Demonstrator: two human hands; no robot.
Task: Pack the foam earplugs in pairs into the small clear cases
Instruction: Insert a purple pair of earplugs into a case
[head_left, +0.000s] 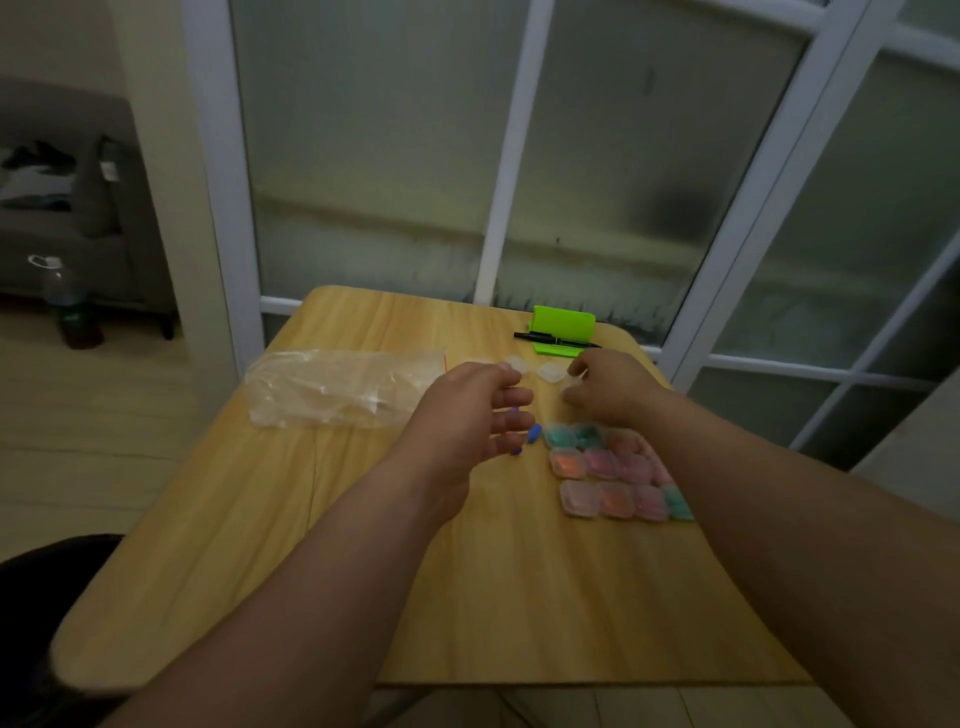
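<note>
My left hand (467, 410) hovers over the table with its fingers spread and loosely curled. Blue earplugs (534, 433) lie on the wood just at its fingertips, and a purple-blue bit shows between two fingers. To the right, my right hand (610, 389) has its thumb and fingers curled round a small clear case (566, 388), which is only faintly visible. Two empty clear cases (550, 372) sit just beyond the hands. Several filled cases (602, 463) holding orange, pink and teal earplugs lie in rows under my right wrist.
A crumpled clear plastic bag (337, 387) lies at the left of the wooden table (467, 597). A green holder (563, 325) with a black pen (556, 340) stands at the far edge, in front of frosted glass doors. A sofa and a bottle stand on the floor at the left.
</note>
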